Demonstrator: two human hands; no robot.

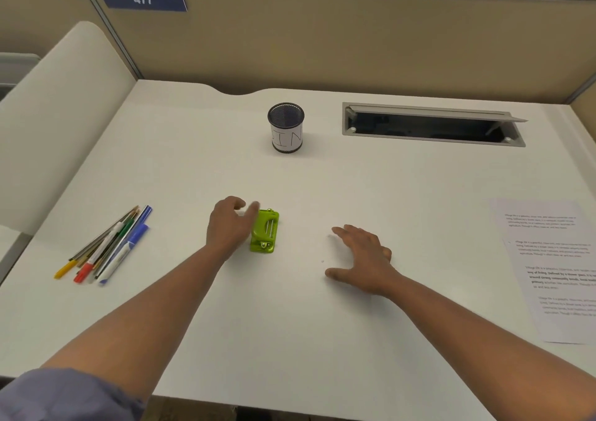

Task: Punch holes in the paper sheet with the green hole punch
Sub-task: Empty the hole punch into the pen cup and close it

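Bare forearms reach over the white desk; left hand cupped beside, perhaps touching, the small rigid green metal hole punch, right hand spread flat, empty; grip its sides

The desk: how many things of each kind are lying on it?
Green hole punch: 1
Printed paper sheet: 1
Mesh pen cup: 1
Bundle of pens and pencils: 1; the single pens overlap too much to count
Total: 4

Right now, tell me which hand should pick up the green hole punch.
Left. The left hand is right beside the green hole punch, fingers open toward it. The right hand lies flat on the desk, farther away.
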